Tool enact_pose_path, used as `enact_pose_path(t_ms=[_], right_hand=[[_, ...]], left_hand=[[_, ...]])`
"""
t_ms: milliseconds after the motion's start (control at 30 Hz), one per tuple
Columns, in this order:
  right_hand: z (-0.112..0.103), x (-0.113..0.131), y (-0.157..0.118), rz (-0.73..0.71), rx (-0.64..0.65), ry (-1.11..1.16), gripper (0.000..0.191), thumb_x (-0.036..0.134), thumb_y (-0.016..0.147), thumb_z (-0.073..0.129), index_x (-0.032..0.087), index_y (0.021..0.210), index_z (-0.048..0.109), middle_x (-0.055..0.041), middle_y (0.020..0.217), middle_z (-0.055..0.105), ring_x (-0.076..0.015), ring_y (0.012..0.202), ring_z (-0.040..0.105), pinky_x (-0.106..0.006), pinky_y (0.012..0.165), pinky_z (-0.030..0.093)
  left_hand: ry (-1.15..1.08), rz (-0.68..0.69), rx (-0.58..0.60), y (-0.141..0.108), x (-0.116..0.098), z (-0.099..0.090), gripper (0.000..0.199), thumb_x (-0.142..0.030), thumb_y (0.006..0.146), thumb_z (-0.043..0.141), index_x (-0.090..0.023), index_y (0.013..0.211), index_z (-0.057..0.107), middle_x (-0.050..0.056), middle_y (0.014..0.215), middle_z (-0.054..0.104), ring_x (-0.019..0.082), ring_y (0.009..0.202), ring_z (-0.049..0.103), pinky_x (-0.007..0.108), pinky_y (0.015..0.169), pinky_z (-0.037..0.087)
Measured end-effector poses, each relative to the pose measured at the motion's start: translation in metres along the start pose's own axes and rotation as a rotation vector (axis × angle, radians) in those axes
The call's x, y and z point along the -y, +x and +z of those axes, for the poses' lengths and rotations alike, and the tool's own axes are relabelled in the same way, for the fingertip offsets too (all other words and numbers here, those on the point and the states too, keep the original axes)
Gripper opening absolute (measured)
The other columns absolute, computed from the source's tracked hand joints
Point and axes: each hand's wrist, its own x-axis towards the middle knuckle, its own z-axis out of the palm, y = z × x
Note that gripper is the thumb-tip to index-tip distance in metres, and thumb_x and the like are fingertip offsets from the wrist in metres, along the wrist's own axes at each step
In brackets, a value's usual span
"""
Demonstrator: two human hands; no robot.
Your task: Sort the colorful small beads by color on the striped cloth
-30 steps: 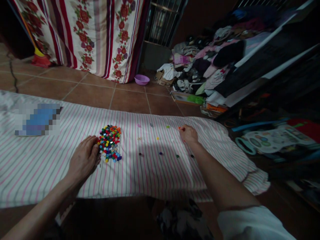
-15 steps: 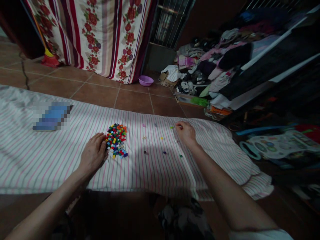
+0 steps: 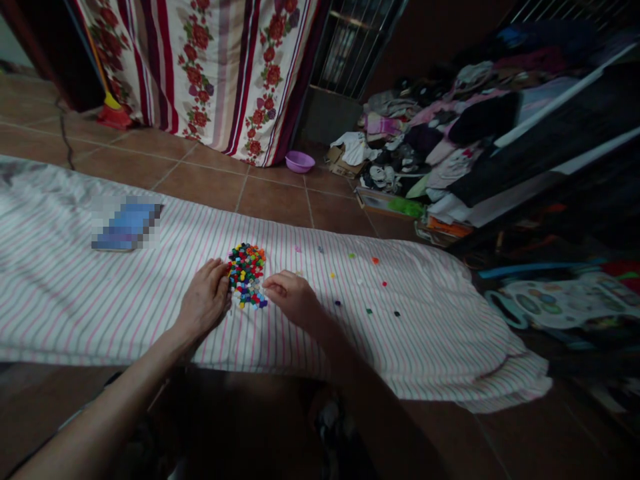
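Cube pile (image 3: 246,277), mixed colours, is spread on the striped cloth (image 3: 300,353); used as reference below. Left hand (image 3: 204,293) is laid against the pile's left edge, fingers loosely extended and together, nothing seen gripped. Right hand (image 3: 295,297) is placed just beside the pile's right edge, fingers curled, thumb and index brought close; whether a cube is pinched cannot be told.

Loose cubes are set out in spaced rows right of the pile. Far row: pink (image 3: 297,249), grey (image 3: 321,250), lime (image 3: 352,255), orange (image 3: 375,261). Middle row: beige piece (image 3: 299,273), partly hidden by the right hand, then yellow (image 3: 333,275), white (image 3: 360,281), red (image 3: 385,284). Near row: dark blue (image 3: 337,303), green (image 3: 369,311), blackish (image 3: 397,313).

A pixelated blue flat object (image 3: 127,227) is seen well left of the pile. On the tiled floor beyond the pile, a purple basin (image 3: 300,162) is seen.
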Motion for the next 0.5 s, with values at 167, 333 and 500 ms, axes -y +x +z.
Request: enact_pose_path(t_ms=[167, 333, 500], right_hand=[[0.016, 0.008, -0.014, 0.065, 0.049, 0.011, 0.02, 0.004, 0.079, 0.061, 0.019, 0.089, 0.07, 0.0004, 0.082, 0.06, -0.0123, 0.071, 0.054, -0.024, 0.068, 0.041], [0.019, 0.003, -0.017, 0.042, 0.084, -0.054, 0.016, 0.009, 0.084, 0.061, 0.02, 0.093, 0.07, 0.0005, 0.082, 0.057, -0.0127, 0.072, 0.053, -0.025, 0.068, 0.041], [0.025, 0.004, -0.016, 0.004, 0.087, -0.15, 0.015, 0.014, 0.088, 0.059, 0.019, 0.098, 0.068, -0.002, 0.089, 0.059, -0.0141, 0.079, 0.055, -0.026, 0.073, 0.044]], left_hand=[[-0.002, 0.091, 0.035, -0.002, 0.001, 0.001, 0.045, -0.035, 0.096, 0.032, -0.018, 0.128, 0.059, 0.012, 0.138, 0.059, 0.026, 0.141, 0.043, 0.055, 0.118, 0.037], [-0.001, 0.129, 0.061, -0.005, 0.004, 0.002, 0.046, -0.037, 0.097, 0.034, -0.022, 0.134, 0.057, 0.012, 0.15, 0.048, 0.031, 0.148, 0.03, 0.062, 0.118, 0.032], [0.009, 0.178, 0.071, -0.009, 0.006, 0.006, 0.045, -0.031, 0.096, 0.038, -0.025, 0.138, 0.054, 0.009, 0.158, 0.037, 0.034, 0.151, 0.022, 0.064, 0.117, 0.032]])
